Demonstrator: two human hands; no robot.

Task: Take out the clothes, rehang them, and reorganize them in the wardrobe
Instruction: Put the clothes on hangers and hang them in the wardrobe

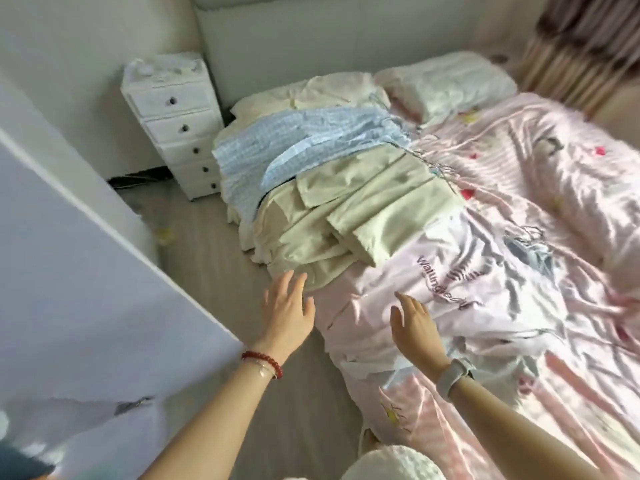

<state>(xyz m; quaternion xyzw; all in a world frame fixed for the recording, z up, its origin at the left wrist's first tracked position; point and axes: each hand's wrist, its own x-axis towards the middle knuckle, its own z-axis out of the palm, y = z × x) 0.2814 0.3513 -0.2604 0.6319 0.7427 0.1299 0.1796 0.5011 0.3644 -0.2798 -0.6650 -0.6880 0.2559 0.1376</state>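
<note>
A pile of clothes lies along the left edge of the bed: a light blue checked garment on top at the far end, pale yellow-green garments nearer me, cream ones behind. Thin hanger wires stick out on the pile's right side. My left hand, fingers straight and spread, hovers just short of the pile's near edge, holding nothing. My right hand, wearing a watch, hangs over the pink bed cover with fingers relaxed and empty.
A white wardrobe door or panel stands at the left, close to my left arm. A white drawer unit stands by the bed's head. A pillow lies at the far end. Bare floor runs between wardrobe and bed.
</note>
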